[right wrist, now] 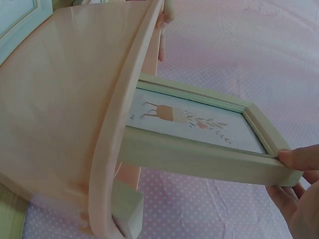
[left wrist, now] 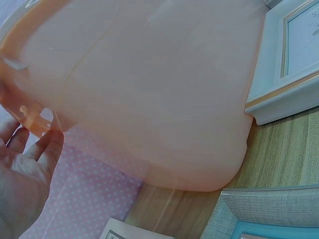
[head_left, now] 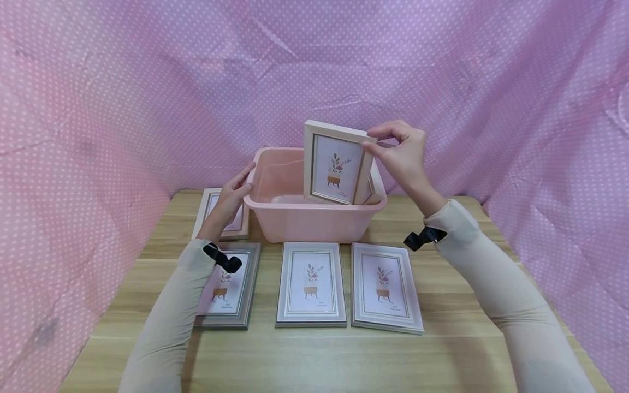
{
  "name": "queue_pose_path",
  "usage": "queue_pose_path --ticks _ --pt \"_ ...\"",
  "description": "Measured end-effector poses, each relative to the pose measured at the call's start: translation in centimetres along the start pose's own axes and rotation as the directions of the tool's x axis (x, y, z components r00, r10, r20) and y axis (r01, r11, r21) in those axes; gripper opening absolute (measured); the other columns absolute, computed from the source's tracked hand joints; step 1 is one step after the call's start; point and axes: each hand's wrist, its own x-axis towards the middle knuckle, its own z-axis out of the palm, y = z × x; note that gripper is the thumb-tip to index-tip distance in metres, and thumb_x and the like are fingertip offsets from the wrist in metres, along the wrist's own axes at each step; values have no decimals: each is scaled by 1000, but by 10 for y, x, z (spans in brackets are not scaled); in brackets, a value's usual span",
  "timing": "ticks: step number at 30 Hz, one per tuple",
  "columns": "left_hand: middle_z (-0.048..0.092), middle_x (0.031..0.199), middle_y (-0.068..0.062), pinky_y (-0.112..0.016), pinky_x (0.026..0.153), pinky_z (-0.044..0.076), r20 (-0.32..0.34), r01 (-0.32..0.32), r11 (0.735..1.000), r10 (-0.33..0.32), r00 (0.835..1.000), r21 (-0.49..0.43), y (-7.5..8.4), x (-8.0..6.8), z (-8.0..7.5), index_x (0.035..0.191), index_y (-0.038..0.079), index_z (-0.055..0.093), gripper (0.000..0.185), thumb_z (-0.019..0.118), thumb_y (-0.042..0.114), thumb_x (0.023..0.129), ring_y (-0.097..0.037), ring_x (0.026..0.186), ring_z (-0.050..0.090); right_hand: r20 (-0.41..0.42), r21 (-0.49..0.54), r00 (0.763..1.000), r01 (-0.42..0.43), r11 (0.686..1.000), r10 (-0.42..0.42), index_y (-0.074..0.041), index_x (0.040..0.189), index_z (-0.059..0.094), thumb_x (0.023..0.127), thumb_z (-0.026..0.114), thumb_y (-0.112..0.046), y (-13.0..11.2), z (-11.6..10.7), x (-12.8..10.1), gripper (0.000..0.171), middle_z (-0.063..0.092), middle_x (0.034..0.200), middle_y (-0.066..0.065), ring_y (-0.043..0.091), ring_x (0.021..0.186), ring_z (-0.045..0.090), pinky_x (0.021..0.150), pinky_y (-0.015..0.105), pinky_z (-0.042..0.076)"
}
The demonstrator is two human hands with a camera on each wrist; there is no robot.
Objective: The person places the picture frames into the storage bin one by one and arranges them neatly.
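Note:
Pinched by its upper right corner, a cream picture frame [head_left: 337,164] with a potted-plant print stands upright, tilted a little, partly inside a pink plastic basin [head_left: 314,225]. My right hand [head_left: 404,153] holds that corner between thumb and fingers; the right wrist view shows the thumb on the picture frame's [right wrist: 214,167] front edge. At the basin's left rim, my left hand [head_left: 228,202] grips the edge, near a handle hole in the left wrist view. Another picture frame [right wrist: 128,209] sits inside the basin's right end, mostly hidden. The basin front hides the held frame's lower edge.
In front of the basin lie a grey picture frame [head_left: 248,292], a white picture frame [head_left: 312,321] and a second white picture frame [head_left: 387,323]. A cream picture frame [head_left: 202,213] lies left of the basin, partly under my left arm. Pink dotted cloth [head_left: 314,65] hangs behind the wooden table [head_left: 314,360].

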Motion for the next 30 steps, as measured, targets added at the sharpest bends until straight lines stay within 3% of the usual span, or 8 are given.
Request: queue_pose_path --ticks 5,16,23,30 --pt "13 158 -6 -35 116 20 0 0 1000 0 1000 20 1 1 1 148 4 22 60 42 0 92 -19 146 11 57 -19 998 -5 1000 6 12 90 69 71 76 5 3 -8 -1 21 69 91 23 14 77 64 74 22 57" --pt "12 158 -7 -34 116 19 -3 -12 1000 12 1000 4 -1 2 1 148 3 21 60 41 -1 92 -19 146 10 199 -44 978 -49 998 57 11 98 68 74 74 5 16 -31 8 25 72 89 11 9 72 63 71 14 54" --pt "15 158 -3 -37 117 18 -16 0 1000 0 1000 28 2 1 0 148 6 24 59 43 1 93 -17 146 11 126 -149 990 -43 988 63 9 95 70 74 75 1 20 -32 3 23 70 92 24 9 72 63 72 13 51" --pt "13 158 -6 -32 116 20 6 -24 999 25 1000 -20 -1 1 0 148 2 21 58 41 -3 94 -18 146 8 119 -176 989 -66 982 87 4 96 71 73 77 -4 50 -25 -4 25 70 94 22 4 70 61 73 12 49"
